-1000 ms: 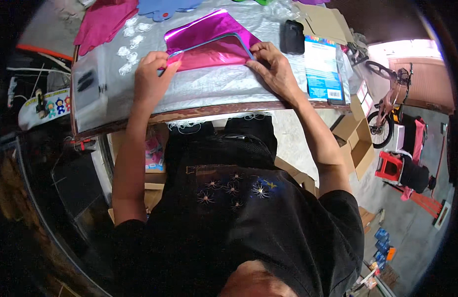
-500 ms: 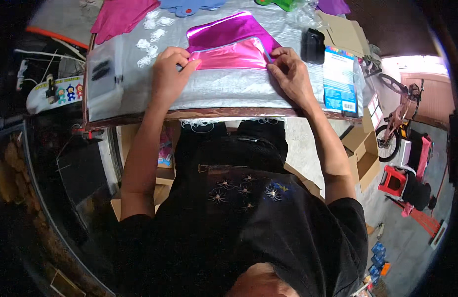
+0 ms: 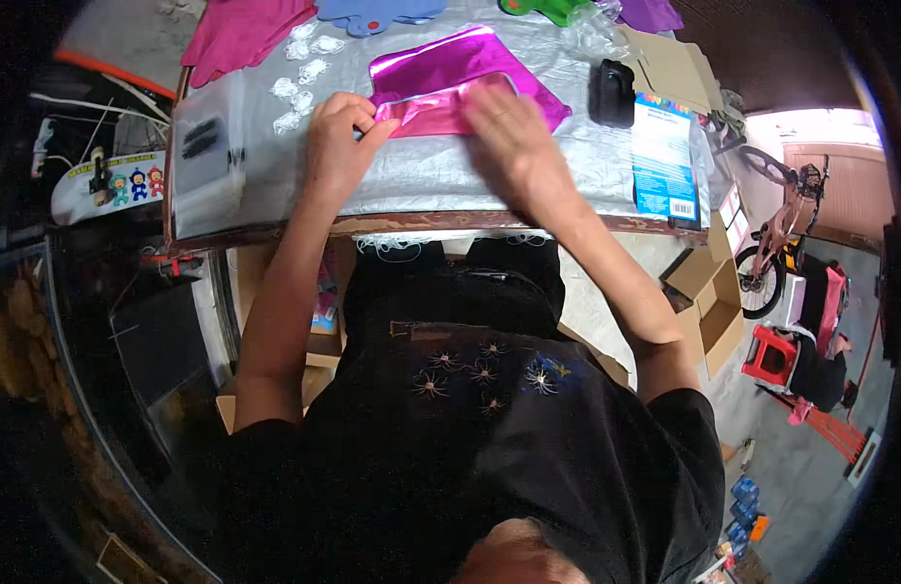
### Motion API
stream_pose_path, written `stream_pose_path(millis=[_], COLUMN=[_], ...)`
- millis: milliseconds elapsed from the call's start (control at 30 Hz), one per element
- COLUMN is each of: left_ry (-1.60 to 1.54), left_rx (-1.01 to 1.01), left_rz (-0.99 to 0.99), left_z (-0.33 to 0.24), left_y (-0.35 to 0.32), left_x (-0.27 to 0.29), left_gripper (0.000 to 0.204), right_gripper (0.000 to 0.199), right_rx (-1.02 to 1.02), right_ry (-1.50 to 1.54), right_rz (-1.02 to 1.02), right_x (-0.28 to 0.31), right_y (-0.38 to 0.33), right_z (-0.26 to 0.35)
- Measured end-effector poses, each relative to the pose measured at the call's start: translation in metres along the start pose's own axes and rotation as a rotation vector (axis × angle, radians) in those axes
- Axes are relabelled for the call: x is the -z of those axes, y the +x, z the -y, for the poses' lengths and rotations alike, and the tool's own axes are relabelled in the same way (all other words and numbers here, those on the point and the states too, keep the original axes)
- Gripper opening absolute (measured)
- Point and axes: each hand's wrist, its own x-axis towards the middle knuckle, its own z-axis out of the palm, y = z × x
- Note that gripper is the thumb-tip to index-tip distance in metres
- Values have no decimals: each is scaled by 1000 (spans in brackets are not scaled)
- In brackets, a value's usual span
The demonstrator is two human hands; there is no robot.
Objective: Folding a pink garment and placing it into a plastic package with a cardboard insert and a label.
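Observation:
A shiny magenta sheet [image 3: 431, 68], of foil or satin-like cloth, lies on the table with its near part folded up, showing a lighter pink side. My left hand [image 3: 345, 136] pinches the left corner of that fold between thumb and fingers. Smeared by motion, my right hand [image 3: 519, 141] lies over the right half of the fold with its fingers stretched out. It covers part of the pink layer. The sheet's right corner sticks out beyond it.
A silvery cover [image 3: 412, 180] spreads over the table. White string bundles [image 3: 300, 83] lie left, near a clear bag [image 3: 205, 141]. At right are a black case [image 3: 613, 92], a blue-and-white printed card [image 3: 665, 161] and cardboard [image 3: 669, 68]. Coloured cloth pieces [image 3: 373, 12] line the far edge.
My right hand has let go of the sheet's right corner and moved left onto the fold, its fingers straightening. My left hand keeps its pinch in about the same place.

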Motion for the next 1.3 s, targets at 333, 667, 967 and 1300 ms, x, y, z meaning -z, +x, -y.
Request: stream_pose_path(millis=[333,667,967,1300], left_ry=[2,27,394,413], left_rx=[32,-45,-170,-135], left_rz=[7,-29,69,-1], left_z=[1,-24,-85,-86], left_y=[-1,0,12,8], left_x=[3,15,-46,-52], left_gripper=[28,17,21,25], right_gripper=[79,82,76,58], right_rx=[-56,-131,-142,-312], right_ry=[143,178,194,316], right_rz=[312,310,241,9], right_x=[7,12,14,-10], right_y=[-19,-27,-25,60], right_z=[-2,-5,-5,-89])
